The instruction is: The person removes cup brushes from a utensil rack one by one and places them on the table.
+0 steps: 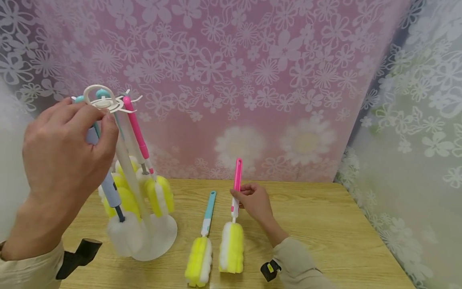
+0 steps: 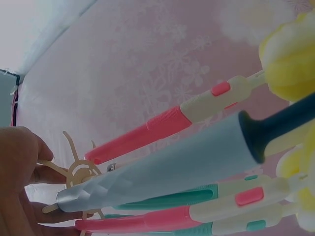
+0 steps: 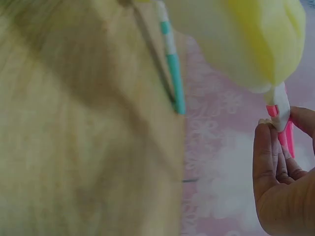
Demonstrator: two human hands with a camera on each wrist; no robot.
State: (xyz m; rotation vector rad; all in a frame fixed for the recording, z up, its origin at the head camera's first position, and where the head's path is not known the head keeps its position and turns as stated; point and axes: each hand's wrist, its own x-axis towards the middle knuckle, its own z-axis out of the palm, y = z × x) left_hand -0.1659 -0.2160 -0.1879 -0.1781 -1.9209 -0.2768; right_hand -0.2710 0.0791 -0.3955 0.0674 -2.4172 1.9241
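Observation:
My right hand (image 1: 255,200) pinches the pink handle of a sponge bottle brush (image 1: 232,247), its yellow-and-white head pointing towards me. Just left of it, a teal-handled sponge brush (image 1: 199,261) lies on the table. My left hand (image 1: 68,148) is at the top of a white brush stand (image 1: 104,103), fingers and thumb pinching its hooked crown. From the hooks hang several brushes, among them a pink-handled brush (image 2: 142,135) and a grey-blue-handled brush (image 2: 162,172) with a white head. Part of the crown is hidden behind my left fingers.
The stand's round white base (image 1: 159,245) rests on the left of the wooden table (image 1: 314,233). A pink flowered curtain (image 1: 202,72) hangs behind the table's far edge, and another pale flowered curtain (image 1: 426,140) lines the right side.

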